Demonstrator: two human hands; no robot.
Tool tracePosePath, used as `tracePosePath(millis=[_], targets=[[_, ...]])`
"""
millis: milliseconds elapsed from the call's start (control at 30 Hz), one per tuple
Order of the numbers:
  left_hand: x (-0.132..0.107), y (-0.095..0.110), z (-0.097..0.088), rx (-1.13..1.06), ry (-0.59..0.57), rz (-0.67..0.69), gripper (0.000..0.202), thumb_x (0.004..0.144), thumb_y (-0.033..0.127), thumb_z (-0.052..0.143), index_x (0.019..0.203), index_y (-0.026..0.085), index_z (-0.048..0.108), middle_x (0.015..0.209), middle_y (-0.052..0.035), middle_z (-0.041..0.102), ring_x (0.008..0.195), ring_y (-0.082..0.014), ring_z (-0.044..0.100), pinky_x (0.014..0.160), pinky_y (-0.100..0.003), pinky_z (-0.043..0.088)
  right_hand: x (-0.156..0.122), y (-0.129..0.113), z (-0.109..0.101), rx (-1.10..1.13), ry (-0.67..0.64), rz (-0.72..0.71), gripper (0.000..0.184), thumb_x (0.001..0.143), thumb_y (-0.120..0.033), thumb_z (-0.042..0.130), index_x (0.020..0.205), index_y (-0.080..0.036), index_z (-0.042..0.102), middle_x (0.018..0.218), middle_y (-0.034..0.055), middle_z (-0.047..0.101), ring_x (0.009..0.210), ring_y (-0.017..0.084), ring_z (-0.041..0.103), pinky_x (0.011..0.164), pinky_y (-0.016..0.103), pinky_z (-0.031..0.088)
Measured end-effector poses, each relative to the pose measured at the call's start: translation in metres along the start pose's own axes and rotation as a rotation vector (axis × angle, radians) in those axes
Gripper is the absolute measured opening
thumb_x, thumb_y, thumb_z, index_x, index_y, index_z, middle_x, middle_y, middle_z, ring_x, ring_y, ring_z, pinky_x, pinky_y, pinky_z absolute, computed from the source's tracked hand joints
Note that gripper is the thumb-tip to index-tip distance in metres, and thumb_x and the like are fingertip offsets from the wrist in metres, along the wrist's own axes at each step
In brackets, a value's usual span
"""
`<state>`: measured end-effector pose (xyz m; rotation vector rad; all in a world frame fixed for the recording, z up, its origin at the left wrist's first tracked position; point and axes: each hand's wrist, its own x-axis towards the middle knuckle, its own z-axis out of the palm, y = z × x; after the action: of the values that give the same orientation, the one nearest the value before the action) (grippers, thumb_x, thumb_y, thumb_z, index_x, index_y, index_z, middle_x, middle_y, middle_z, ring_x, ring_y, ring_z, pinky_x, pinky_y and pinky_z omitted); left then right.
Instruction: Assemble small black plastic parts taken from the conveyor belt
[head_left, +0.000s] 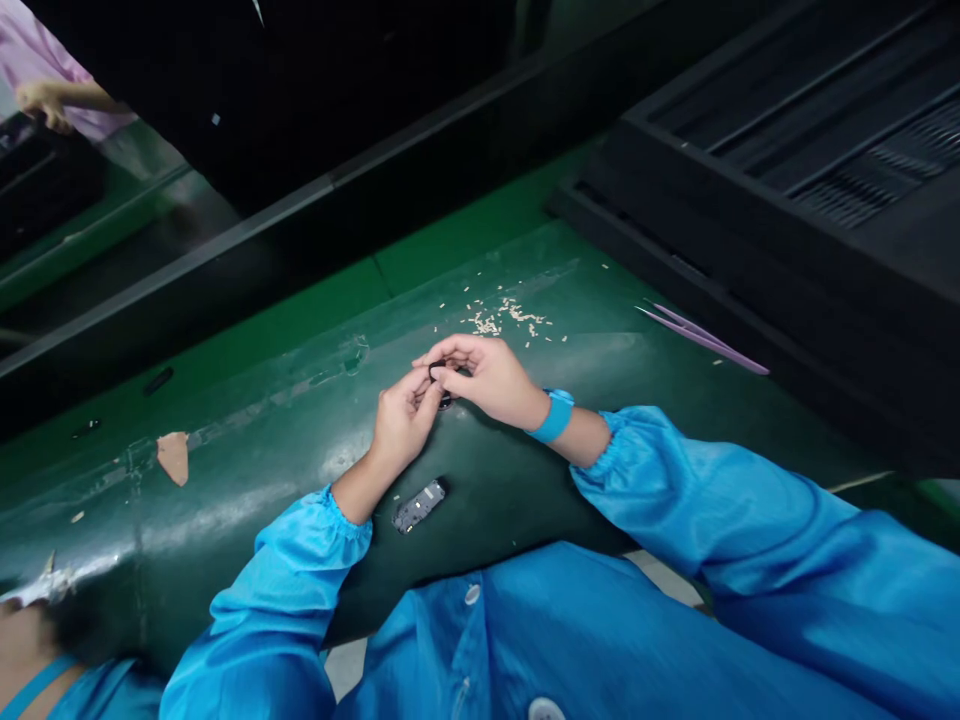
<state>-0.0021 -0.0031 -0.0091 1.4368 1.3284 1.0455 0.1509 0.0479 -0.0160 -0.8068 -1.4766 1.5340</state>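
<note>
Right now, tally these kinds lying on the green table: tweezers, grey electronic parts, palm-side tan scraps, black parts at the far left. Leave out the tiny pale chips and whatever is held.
Tweezers: 1
Grey electronic part: 1
Tan scrap: 1
Black parts: 2
Total: 5

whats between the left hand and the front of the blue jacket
In the head view, a small grey electronic part lies on the green table between the left hand and jacket.
</note>
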Motion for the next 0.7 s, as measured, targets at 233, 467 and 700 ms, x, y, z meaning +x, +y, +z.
tracePosePath(millis=[233,467,700], targets=[[0.008,-0.002,-0.003,-0.357,0.083,-0.149,0.042,0.081,0.049,0.080,0.108,0.019,0.071,0.100,-0.0073,0.075,0.082,-0.0181,0.071,0.070,-0.030,0.062,-0.001,0.001,0.003,-0.035,0.063,-0.064,0.032,0.086,-0.018,0.061,0.118,-0.016,0.065,0.117,0.0100,0.074,0.108,0.019,0.071,0.095,0.036,0.060],[0.011,-0.006,-0.004,-0.415,0.108,-0.216,0.042,0.075,0.047,0.086,0.103,0.017,0.073,0.092,-0.0044,0.075,0.072,-0.0146,0.071,0.068,-0.030,0.065,0.000,0.003,0.002,-0.080,0.095,-0.063,0.028,0.087,-0.019,0.060,0.115,-0.017,0.065,0.110,0.0092,0.075,0.100,0.019,0.072,0.088,0.036,0.062],[0.011,-0.004,-0.003,-0.413,0.118,-0.207,0.040,0.075,0.047,0.086,0.099,0.017,0.073,0.090,-0.0041,0.074,0.071,-0.0136,0.070,0.065,-0.027,0.064,-0.003,-0.001,0.003,-0.071,0.108,-0.061,0.024,0.090,-0.024,0.059,0.112,-0.017,0.064,0.108,0.0091,0.074,0.097,0.018,0.072,0.085,0.035,0.062]])
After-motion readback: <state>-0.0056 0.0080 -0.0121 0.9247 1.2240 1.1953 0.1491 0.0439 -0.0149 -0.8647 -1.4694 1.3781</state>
